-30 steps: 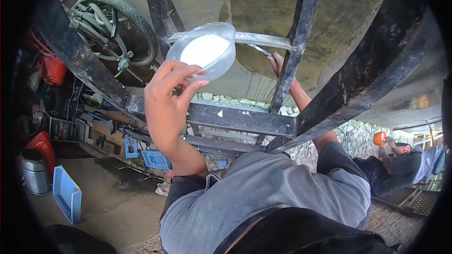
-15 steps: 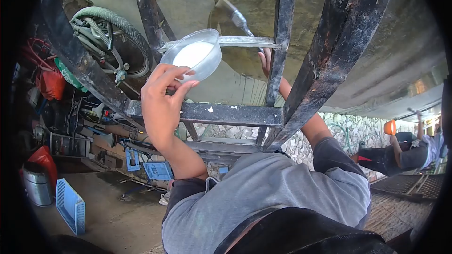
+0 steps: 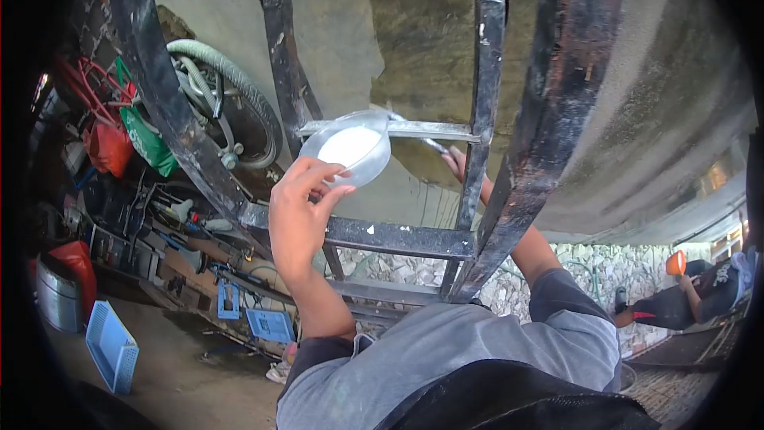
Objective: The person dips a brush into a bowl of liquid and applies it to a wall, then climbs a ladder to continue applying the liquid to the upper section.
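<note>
My left hand [image 3: 301, 211] grips a translucent plastic bowl [image 3: 376, 161] by its near rim, thumb and fingers closed on it. White liquid [image 3: 350, 148], perhaps paint, lies inside, and the bowl is tilted toward me. Beyond the black ladder frame [image 3: 414, 240], my right hand [image 3: 457, 162] is closed on the handle of a paintbrush [image 3: 432, 145]. The brush's far end is blurred and partly hidden behind the bowl and a pale rung [image 3: 434, 129]. A concrete wall [image 3: 434, 40] with a darker, wet-looking patch stands behind the brush.
A bicycle wheel [image 3: 253, 95] leans at the left beside red and green bags [image 3: 147, 139]. Blue plastic baskets [image 3: 111, 346] and a metal canister [image 3: 60, 295] stand below. White stones [image 3: 398, 267] line the wall's foot. Another person [image 3: 676, 295] holds an orange bowl [image 3: 676, 263] at the right.
My view has tilted up, so most things sit lower in it. The paintbrush has come down from the dark wall patch to near the bowl and rung. My left hand still holds the bowl.
</note>
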A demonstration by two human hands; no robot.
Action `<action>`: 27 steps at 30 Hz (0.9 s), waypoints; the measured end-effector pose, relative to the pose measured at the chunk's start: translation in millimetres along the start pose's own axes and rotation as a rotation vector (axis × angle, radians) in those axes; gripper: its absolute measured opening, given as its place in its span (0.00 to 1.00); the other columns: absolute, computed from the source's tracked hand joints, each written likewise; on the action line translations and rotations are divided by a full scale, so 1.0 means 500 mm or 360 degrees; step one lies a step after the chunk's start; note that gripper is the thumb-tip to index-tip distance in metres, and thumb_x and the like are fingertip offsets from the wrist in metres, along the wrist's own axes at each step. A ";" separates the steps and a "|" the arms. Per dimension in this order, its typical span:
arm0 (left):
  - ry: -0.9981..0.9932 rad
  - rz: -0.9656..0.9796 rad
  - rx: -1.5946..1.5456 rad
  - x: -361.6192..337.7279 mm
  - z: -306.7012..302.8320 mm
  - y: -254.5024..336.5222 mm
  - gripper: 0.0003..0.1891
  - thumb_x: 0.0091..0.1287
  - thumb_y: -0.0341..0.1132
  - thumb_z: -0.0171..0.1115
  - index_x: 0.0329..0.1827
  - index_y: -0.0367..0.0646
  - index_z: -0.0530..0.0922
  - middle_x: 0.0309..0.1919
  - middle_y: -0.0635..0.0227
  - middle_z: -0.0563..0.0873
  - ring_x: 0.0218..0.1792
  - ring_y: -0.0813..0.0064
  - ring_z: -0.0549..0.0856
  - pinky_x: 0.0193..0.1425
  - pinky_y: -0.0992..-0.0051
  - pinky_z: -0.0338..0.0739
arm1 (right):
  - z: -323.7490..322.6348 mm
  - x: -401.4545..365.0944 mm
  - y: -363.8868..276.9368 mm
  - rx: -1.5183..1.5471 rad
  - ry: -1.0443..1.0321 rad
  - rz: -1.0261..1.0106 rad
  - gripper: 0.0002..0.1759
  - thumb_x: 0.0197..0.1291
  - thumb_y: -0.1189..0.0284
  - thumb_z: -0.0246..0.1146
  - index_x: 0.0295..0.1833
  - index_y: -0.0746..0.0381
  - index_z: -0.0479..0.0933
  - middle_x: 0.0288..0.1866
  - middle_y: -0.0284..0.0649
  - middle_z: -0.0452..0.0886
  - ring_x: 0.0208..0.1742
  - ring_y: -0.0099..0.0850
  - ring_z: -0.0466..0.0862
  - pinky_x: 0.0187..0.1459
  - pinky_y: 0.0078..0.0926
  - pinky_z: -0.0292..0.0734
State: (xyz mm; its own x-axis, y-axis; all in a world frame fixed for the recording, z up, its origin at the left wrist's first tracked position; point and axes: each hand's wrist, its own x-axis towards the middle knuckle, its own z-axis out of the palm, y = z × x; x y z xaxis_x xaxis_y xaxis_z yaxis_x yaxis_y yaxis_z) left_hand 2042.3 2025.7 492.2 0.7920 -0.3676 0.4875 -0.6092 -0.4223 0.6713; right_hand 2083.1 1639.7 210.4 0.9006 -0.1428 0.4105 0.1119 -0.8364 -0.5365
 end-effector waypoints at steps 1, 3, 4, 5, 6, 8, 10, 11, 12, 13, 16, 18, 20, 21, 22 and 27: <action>-0.0008 -0.0014 -0.0008 -0.002 0.002 0.002 0.16 0.54 0.22 0.78 0.46 0.34 0.87 0.39 0.63 0.88 0.30 0.77 0.85 0.39 0.78 0.77 | 0.000 -0.022 0.007 -0.0004 -0.0022 0.0036 0.20 0.76 0.53 0.58 0.47 0.60 0.77 0.38 0.58 0.84 0.42 0.60 0.83 0.44 0.57 0.77; -0.0062 0.0052 -0.0030 -0.001 0.001 0.007 0.16 0.53 0.21 0.78 0.45 0.34 0.86 0.39 0.64 0.87 0.30 0.78 0.84 0.38 0.78 0.77 | -0.005 -0.079 0.028 -0.0026 -0.0037 0.0134 0.20 0.76 0.52 0.58 0.47 0.60 0.77 0.38 0.58 0.84 0.42 0.61 0.83 0.44 0.57 0.77; -0.0029 0.0036 0.0004 -0.003 0.000 0.012 0.16 0.53 0.20 0.78 0.45 0.34 0.86 0.39 0.64 0.86 0.31 0.78 0.83 0.38 0.78 0.76 | -0.011 -0.110 0.043 -0.0040 -0.0037 0.0201 0.21 0.76 0.52 0.58 0.47 0.60 0.78 0.38 0.58 0.85 0.43 0.61 0.84 0.44 0.58 0.77; -0.0004 0.0024 0.0028 -0.004 0.003 0.015 0.16 0.53 0.20 0.77 0.44 0.34 0.85 0.38 0.64 0.85 0.31 0.78 0.82 0.37 0.78 0.75 | -0.018 -0.142 0.058 -0.0061 -0.0042 0.0270 0.21 0.76 0.51 0.57 0.48 0.60 0.78 0.39 0.58 0.85 0.43 0.61 0.84 0.45 0.58 0.78; 0.0006 0.0081 0.0033 -0.004 0.005 0.011 0.16 0.53 0.20 0.77 0.44 0.34 0.85 0.38 0.65 0.84 0.32 0.78 0.81 0.37 0.78 0.75 | -0.027 -0.175 0.074 -0.0071 -0.0041 0.0345 0.21 0.76 0.51 0.57 0.48 0.60 0.78 0.39 0.58 0.85 0.43 0.61 0.84 0.45 0.58 0.78; 0.0003 0.0149 0.0093 -0.005 0.007 0.000 0.15 0.53 0.20 0.76 0.44 0.34 0.84 0.37 0.64 0.82 0.31 0.76 0.80 0.36 0.76 0.75 | -0.054 -0.254 0.094 -0.0050 -0.0055 0.0535 0.22 0.76 0.50 0.56 0.47 0.60 0.78 0.38 0.58 0.85 0.43 0.61 0.84 0.45 0.59 0.77; -0.0025 0.0175 0.0190 -0.002 0.005 -0.003 0.15 0.53 0.19 0.76 0.44 0.35 0.84 0.37 0.63 0.81 0.31 0.74 0.79 0.36 0.75 0.75 | -0.060 -0.353 0.129 -0.0026 0.0138 0.0630 0.22 0.76 0.51 0.57 0.45 0.61 0.78 0.36 0.57 0.84 0.42 0.61 0.83 0.44 0.58 0.77; -0.0034 0.0177 0.0232 -0.002 0.003 -0.002 0.16 0.53 0.18 0.75 0.45 0.35 0.84 0.38 0.63 0.82 0.31 0.74 0.79 0.37 0.75 0.74 | -0.070 -0.402 0.140 -0.0003 0.0214 0.0677 0.22 0.77 0.52 0.58 0.44 0.61 0.77 0.34 0.57 0.83 0.40 0.62 0.83 0.42 0.58 0.76; -0.0026 0.0230 0.0194 -0.003 0.004 -0.006 0.16 0.53 0.18 0.75 0.45 0.35 0.83 0.38 0.64 0.82 0.31 0.74 0.78 0.37 0.75 0.74 | -0.074 -0.450 0.164 -0.0014 0.0193 0.0776 0.23 0.76 0.50 0.56 0.45 0.62 0.79 0.38 0.58 0.85 0.44 0.61 0.84 0.46 0.58 0.77; -0.0001 0.0270 0.0159 -0.006 0.003 -0.010 0.16 0.53 0.17 0.74 0.45 0.35 0.83 0.38 0.65 0.82 0.31 0.75 0.78 0.37 0.75 0.73 | -0.077 -0.498 0.186 -0.0029 0.0237 0.0825 0.23 0.76 0.50 0.56 0.45 0.62 0.79 0.38 0.58 0.85 0.44 0.61 0.84 0.46 0.58 0.77; 0.0005 0.0296 0.0241 -0.019 -0.014 -0.001 0.16 0.55 0.17 0.73 0.46 0.35 0.83 0.40 0.66 0.83 0.31 0.75 0.78 0.37 0.74 0.72 | -0.088 -0.628 0.219 -0.0092 0.0382 0.1012 0.23 0.76 0.52 0.58 0.43 0.63 0.78 0.36 0.57 0.84 0.42 0.61 0.83 0.44 0.56 0.77; 0.0048 0.0224 0.0269 -0.028 -0.028 0.008 0.15 0.57 0.17 0.71 0.47 0.35 0.83 0.42 0.66 0.83 0.31 0.76 0.80 0.37 0.76 0.73 | -0.084 -0.701 0.246 -0.0131 0.0453 0.1089 0.23 0.76 0.52 0.58 0.43 0.63 0.79 0.35 0.57 0.84 0.42 0.60 0.84 0.44 0.56 0.77; 0.0042 0.0218 0.0343 -0.036 -0.054 0.004 0.18 0.59 0.17 0.71 0.52 0.37 0.82 0.44 0.70 0.83 0.35 0.79 0.78 0.41 0.77 0.73 | -0.081 -0.762 0.255 -0.0171 0.0519 0.1194 0.23 0.76 0.52 0.58 0.41 0.63 0.80 0.34 0.56 0.85 0.41 0.59 0.85 0.44 0.55 0.78; 0.0081 0.0265 0.0367 -0.041 -0.066 0.010 0.18 0.60 0.17 0.71 0.53 0.37 0.81 0.44 0.70 0.83 0.36 0.79 0.78 0.42 0.77 0.73 | -0.080 -0.788 0.257 -0.0174 0.0529 0.1205 0.23 0.76 0.52 0.58 0.41 0.63 0.80 0.34 0.56 0.85 0.41 0.59 0.85 0.44 0.55 0.78; 0.0100 0.0303 0.0466 -0.046 -0.079 0.015 0.18 0.61 0.17 0.71 0.54 0.36 0.81 0.45 0.69 0.83 0.37 0.78 0.79 0.42 0.77 0.73 | -0.075 -0.812 0.263 -0.0162 0.0534 0.1290 0.24 0.76 0.52 0.58 0.41 0.63 0.81 0.35 0.56 0.85 0.41 0.59 0.85 0.44 0.55 0.78; 0.0208 0.0353 0.0613 -0.104 -0.127 0.162 0.12 0.67 0.24 0.69 0.53 0.39 0.88 0.41 0.62 0.85 0.35 0.69 0.82 0.37 0.70 0.77 | -0.026 -0.921 0.295 -0.0210 0.0566 0.1574 0.25 0.75 0.52 0.58 0.40 0.64 0.82 0.37 0.58 0.86 0.43 0.60 0.85 0.48 0.55 0.78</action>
State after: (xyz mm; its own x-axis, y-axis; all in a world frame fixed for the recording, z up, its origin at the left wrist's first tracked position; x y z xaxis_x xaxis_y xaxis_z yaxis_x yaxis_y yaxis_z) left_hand 1954.3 2063.4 556.6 0.6245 -0.3868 0.6785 -0.7156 -0.6315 0.2987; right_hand 1679.6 1575.4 -48.1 0.3889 -0.9205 0.0383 -0.6697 -0.3110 -0.6744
